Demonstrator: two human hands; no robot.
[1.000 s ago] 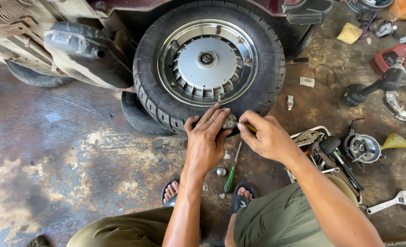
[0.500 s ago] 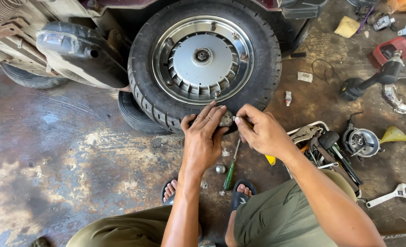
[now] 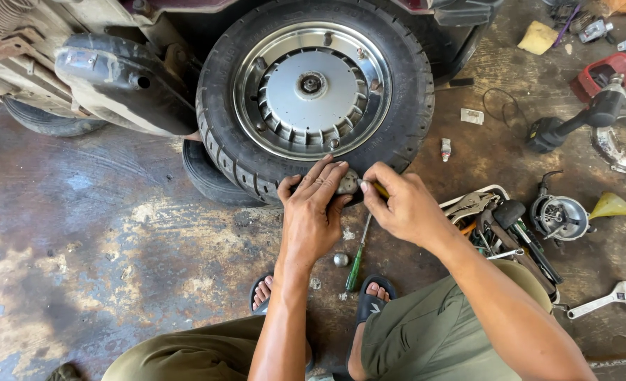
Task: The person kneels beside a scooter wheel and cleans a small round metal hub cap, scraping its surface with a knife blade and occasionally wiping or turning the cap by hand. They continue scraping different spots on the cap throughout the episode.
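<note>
The left hand (image 3: 311, 215) is laid against the lower tread of the tyre (image 3: 256, 166), its fingers closed on a small grey metal part (image 3: 348, 183) that is pressed to the rubber. The right hand (image 3: 401, 208) is brought close beside it, almost touching, and is pinched on a thin tool with a yellow end (image 3: 381, 189) – what kind of tool cannot be told.

The grey part is small and looks hard and light; it is probably slippery with grease, so it is best taken by the fingertips at its sides. The tyre is judged heavy and stiff, and it is mounted on a shiny wheel (image 3: 311, 88) of a small vehicle.

Below the hands, a green-handled screwdriver (image 3: 356, 261) and a small metal ball (image 3: 340, 259) are lying on the stained concrete floor (image 3: 115, 254), just before the sandalled feet. To the right a tray of tools (image 3: 500, 219) is seen, and further away an adjustable spanner (image 3: 602, 300).
</note>
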